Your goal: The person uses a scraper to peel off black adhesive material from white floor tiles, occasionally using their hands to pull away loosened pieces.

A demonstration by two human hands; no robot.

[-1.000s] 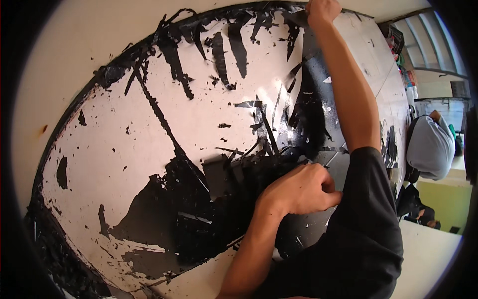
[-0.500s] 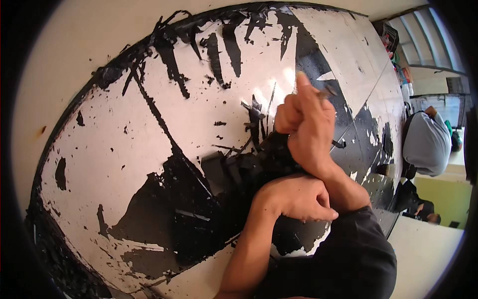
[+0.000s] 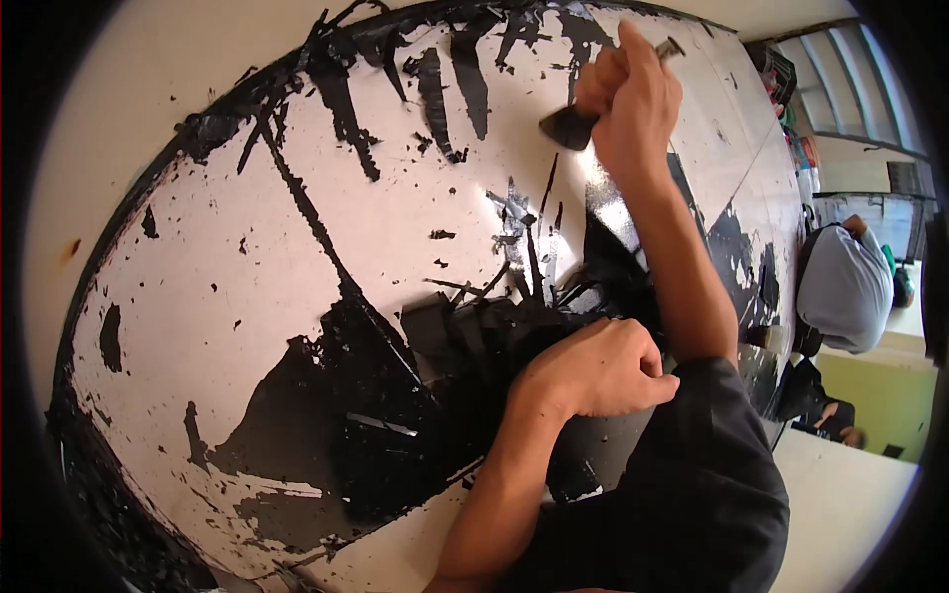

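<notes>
My right hand (image 3: 633, 99) is closed round the handle of a scraper (image 3: 566, 128). The scraper's broad dark blade juts out below the fist on its left side, and the handle's end sticks out above on the right. The blade is over or on a pale floor (image 3: 395, 217) with torn black film on it; contact cannot be made out. Nearer to me, my left hand (image 3: 603, 371) is curled into a loose fist above a heap of black scraps (image 3: 484, 331), with nothing visible in it. Its fingertips are partly hidden.
Black film strips (image 3: 336, 109) hang in along the far edge, beside the cream wall (image 3: 129, 99). A large black patch (image 3: 297, 425) covers the near left floor. At far right, a person in a grey top (image 3: 845, 287) bends over, and another person (image 3: 835, 415) is lower down.
My right hand has moved up and away with the scraper, whose blade now shows. The left hand has shifted slightly right, staying curled.
</notes>
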